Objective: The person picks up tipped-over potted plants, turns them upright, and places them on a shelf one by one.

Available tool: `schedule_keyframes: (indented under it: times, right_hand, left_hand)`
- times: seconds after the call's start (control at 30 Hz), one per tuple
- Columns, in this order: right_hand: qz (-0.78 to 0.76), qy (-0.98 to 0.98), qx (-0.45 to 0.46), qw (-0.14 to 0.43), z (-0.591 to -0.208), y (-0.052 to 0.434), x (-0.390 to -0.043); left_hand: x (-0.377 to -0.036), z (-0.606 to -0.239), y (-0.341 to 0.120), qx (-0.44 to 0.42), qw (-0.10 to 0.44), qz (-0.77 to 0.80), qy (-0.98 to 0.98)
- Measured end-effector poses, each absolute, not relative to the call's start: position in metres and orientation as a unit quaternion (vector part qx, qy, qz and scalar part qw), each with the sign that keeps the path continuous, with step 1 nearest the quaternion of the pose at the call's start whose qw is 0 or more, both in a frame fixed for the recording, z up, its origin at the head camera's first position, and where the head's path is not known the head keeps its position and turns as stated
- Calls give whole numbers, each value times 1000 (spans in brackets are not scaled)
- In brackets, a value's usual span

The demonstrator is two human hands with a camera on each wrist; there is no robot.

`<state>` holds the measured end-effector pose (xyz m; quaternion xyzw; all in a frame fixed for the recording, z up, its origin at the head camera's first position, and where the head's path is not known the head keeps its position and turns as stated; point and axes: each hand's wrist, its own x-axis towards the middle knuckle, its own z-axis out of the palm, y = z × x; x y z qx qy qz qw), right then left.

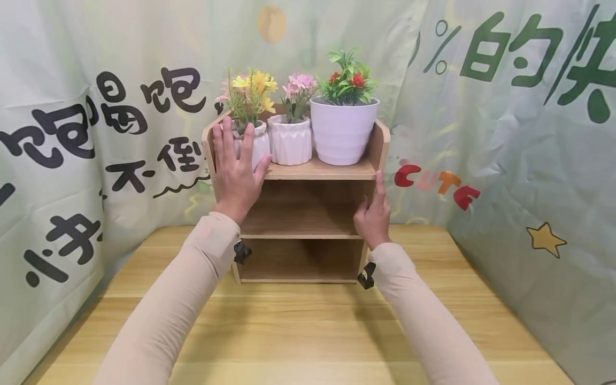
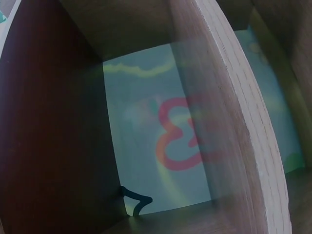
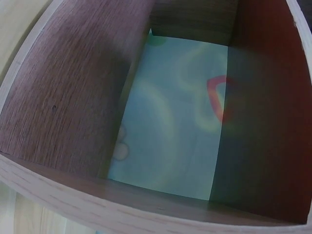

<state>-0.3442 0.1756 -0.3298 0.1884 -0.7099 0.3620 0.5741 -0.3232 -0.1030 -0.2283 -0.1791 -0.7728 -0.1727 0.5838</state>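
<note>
A three-tier wooden shelf (image 1: 320, 174) stands on the table, with three potted plants along its top. My left hand (image 1: 236, 174) lies with straight fingers over the shelf's left front corner, overlapping the white pot of yellow flowers (image 1: 255, 85). At the right side panel, my right hand (image 1: 374, 216) grips the front edge, thumb inward and index finger pointing up along it. Between the hands stand a small white pot (image 1: 290, 140) of pink flowers and a larger white pot (image 1: 343, 131) with red blooms. Both wrist views show the wooden shelf (image 2: 243, 107) (image 3: 53, 102) from close up, without the hands.
The wood-grain table (image 1: 289, 331) extends around the shelf's base. Printed fabric (image 1: 159, 43) with dark and green characters hangs behind and at both sides. Through the shelf's open back, the fabric (image 2: 141, 122) shows in the left wrist view.
</note>
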Motion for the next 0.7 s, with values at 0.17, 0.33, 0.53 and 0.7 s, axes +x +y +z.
schedule_keyframes:
  times: [0.17,0.33,0.53,0.7]
  right_hand:
    - [361,-714,185,570,-330,176,-344]
    - [362,-718,184,566,-330,175,-344]
    - [360,-717,186,568,-331,175,-345]
    - [360,-722,185,561,-330,176,-344]
  left_hand:
    - [-322,-226,-104,-173,554,-181,-794]
    - [-320,-222,-106,-169,518,-175,-820]
    - [-319,-217,-108,-149,457,-139,-866]
    - [-318,-211,-108,-142,415,-136,-888]
